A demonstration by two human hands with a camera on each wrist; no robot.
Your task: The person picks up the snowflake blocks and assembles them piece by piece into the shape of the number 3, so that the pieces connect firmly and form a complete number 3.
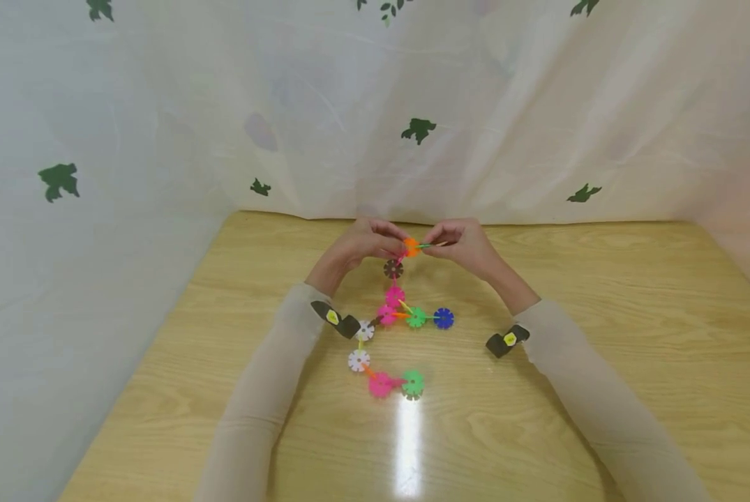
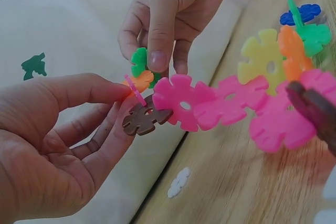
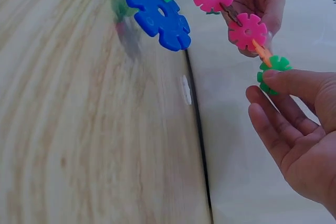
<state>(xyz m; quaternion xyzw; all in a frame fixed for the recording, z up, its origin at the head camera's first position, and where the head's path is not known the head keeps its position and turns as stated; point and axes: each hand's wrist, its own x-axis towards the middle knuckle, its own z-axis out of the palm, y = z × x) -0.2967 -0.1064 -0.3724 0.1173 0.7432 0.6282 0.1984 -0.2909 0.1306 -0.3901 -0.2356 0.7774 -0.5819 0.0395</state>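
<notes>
A chain of notched plastic snowflake discs, joined edge to edge, winds across the wooden table. At its far end my left hand (image 1: 365,245) pinches the joint by an orange disc (image 1: 411,247) and a pink one (image 2: 135,89). My right hand (image 1: 469,245) grips a green disc (image 3: 274,74) between thumb and fingers; this disc meets the orange one. Just below hangs a brown disc (image 1: 393,269), followed by pink discs (image 1: 395,296). A side branch carries another green disc (image 1: 415,317) and a blue disc (image 1: 444,318). White discs (image 1: 358,360) continue the chain nearer the body.
One loose white disc (image 3: 187,90) lies near the table's back edge. Behind that edge hangs a pale curtain (image 1: 475,139) with green leaf shapes. The chain's near end has a pink disc (image 1: 381,385) and a green one. Glare marks the tabletop (image 1: 475,432).
</notes>
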